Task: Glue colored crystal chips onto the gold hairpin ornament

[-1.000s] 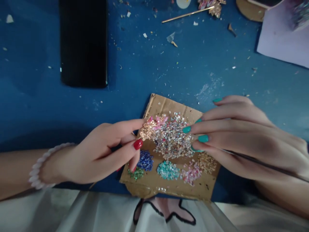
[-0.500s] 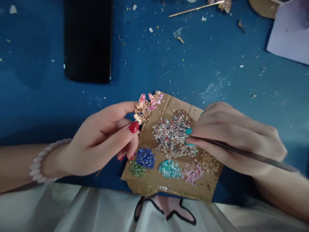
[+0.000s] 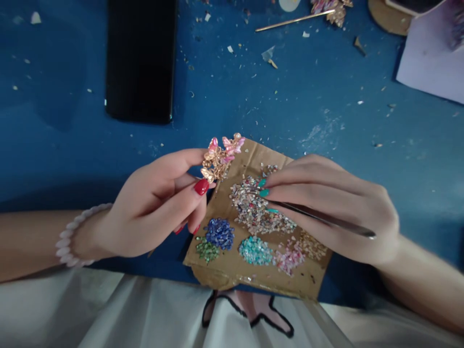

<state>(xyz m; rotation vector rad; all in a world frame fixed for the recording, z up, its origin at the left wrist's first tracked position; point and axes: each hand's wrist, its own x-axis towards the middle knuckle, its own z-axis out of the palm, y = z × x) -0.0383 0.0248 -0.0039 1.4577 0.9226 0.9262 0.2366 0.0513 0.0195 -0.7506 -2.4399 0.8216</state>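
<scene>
Between thumb and forefinger, my left hand pinches a gold butterfly hair ornament with pink wings and a small pearl at its top. A dark metal pair of tweezers is in the closed fingers of my right hand; its tips are hidden by the fingers. Those fingertips are over a large pile of mixed shiny chips on a piece of cardboard. Smaller piles lie along the near side: blue chips, green chips, turquoise chips, pink chips and tan chips.
A black phone-like slab lies at the upper left of the blue table. Toward the back are a thin gold stick, another gold and pink ornament and a pale lilac sheet. Small scraps are scattered around.
My right hand has moved left over the mixed chips with the tweezers. My left hand still holds the hair ornament in nearly the same place. The view has shifted slightly.
</scene>
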